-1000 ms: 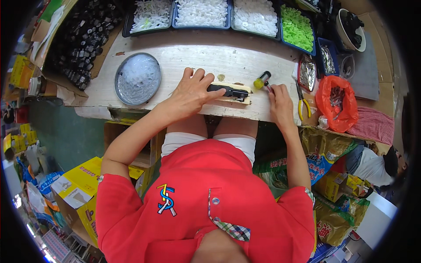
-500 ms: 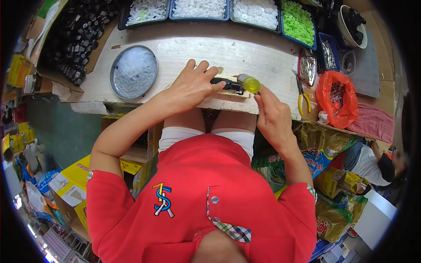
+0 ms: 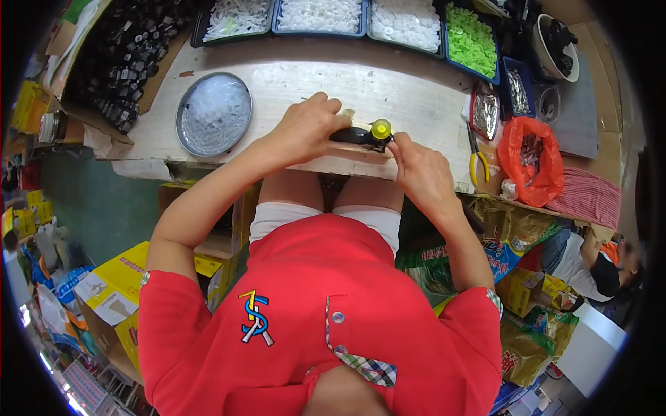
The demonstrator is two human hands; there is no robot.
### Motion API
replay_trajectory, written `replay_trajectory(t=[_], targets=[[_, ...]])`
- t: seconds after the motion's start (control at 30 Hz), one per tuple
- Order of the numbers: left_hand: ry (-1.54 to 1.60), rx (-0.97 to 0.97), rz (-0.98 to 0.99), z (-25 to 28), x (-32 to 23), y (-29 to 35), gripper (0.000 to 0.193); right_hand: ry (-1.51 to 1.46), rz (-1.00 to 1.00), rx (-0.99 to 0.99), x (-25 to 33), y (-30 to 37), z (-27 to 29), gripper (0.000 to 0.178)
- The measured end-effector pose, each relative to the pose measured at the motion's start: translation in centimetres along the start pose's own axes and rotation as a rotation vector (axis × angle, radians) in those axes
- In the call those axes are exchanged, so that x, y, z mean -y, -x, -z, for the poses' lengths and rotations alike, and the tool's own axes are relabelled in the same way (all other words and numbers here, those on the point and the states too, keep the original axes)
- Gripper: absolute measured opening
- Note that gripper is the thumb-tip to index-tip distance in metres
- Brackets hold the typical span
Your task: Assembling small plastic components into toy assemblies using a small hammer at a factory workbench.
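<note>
My left hand (image 3: 310, 127) is closed on the left end of a black plastic part (image 3: 345, 134), thumb and forefinger pressing on it. That part lies on a pale wooden block (image 3: 359, 147) near the table's front edge. My right hand (image 3: 424, 168) grips a small hammer, most of whose handle is hidden by the fingers. The round yellow hammer head (image 3: 381, 129) is over the right end of the black part; whether it touches cannot be made out. To the left stands a round metal dish (image 3: 248, 125) holding small translucent pieces.
Along the back are trays of white parts (image 3: 319, 15) and a tray of green parts (image 3: 472, 41). Yellow-handled pliers (image 3: 479, 163) lie at right, beside a red plastic bag (image 3: 511, 142). A box of black parts (image 3: 114, 76) stands left. Another person (image 3: 590, 263) is at far right.
The hammer head has come down and left toward the black part, now seen more from above. My right hand has moved slightly left. My left hand still holds the part.
</note>
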State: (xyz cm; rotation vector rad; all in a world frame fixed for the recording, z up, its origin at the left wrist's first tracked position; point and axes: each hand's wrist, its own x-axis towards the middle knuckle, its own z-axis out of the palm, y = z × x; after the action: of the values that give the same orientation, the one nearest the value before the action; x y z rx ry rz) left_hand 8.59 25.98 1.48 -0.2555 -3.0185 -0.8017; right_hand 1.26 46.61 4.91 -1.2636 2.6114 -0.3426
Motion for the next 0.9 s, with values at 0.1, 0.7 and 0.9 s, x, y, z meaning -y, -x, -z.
replay_trajectory(t=[0.1,0.7,0.9], targets=[[0.091,-0.142,0.057,-0.5,0.2,0.4,0.047,-0.148,0.031,-0.147,1.9,0.2,0.1,0.016],[-0.067,-0.6,-0.158,-7.6,-4.7,3.7,0.028,-0.286,0.088,0.042,3.5,-5.8,0.5,0.025],[-0.067,-0.603,-0.191,-8.0,-3.9,3.7,0.028,-0.367,0.066,-0.027,4.1,-6.3,0.3,0.027]])
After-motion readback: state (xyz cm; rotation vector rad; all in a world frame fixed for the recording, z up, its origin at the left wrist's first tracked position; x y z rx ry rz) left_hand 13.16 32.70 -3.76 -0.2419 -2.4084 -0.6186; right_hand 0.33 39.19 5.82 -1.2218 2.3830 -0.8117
